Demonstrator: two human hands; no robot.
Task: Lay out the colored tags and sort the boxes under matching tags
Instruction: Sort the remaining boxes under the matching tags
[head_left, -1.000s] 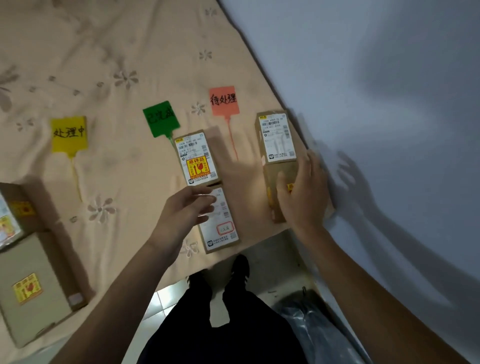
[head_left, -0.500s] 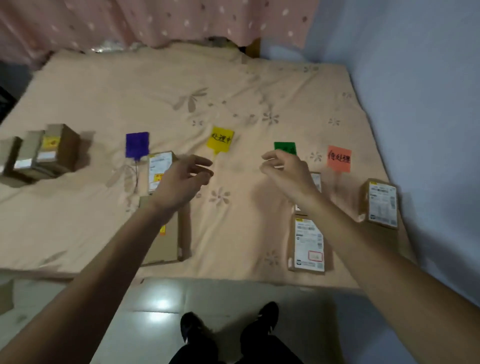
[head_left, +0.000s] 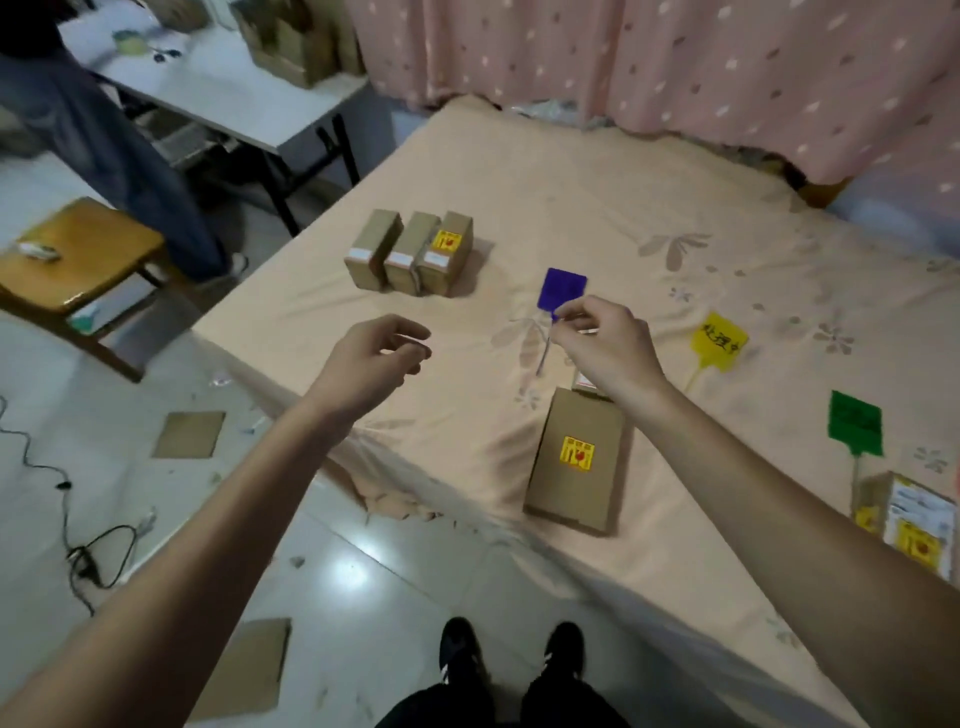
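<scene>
On the peach bed sheet (head_left: 597, 208) lie a purple tag (head_left: 563, 288), a yellow tag (head_left: 719, 340) and a green tag (head_left: 854, 423). A flat brown box (head_left: 579, 460) with a yellow-red sticker lies below the purple tag. A smaller box (head_left: 584, 382) above it is mostly hidden by my right wrist. Another labelled box (head_left: 909, 519) sits under the green tag. Three small boxes (head_left: 410, 252) stand side by side at the bed's left. My left hand (head_left: 379, 358) hovers empty, fingers loosely curled. My right hand (head_left: 602, 343) hovers over the purple tag's stem, holding nothing that I can see.
A wooden stool (head_left: 78, 254) and a white folding table (head_left: 223, 88) stand left of the bed, with another person's legs (head_left: 119, 140) between them. A cable (head_left: 78, 551) and cardboard pieces (head_left: 189, 434) lie on the tiled floor. My shoes (head_left: 509, 649) are at the bed's edge.
The view has swung left from the bed's right end. My right hand has left the box by the wall, and both hands have moved left, empty, to the purple tag area.
</scene>
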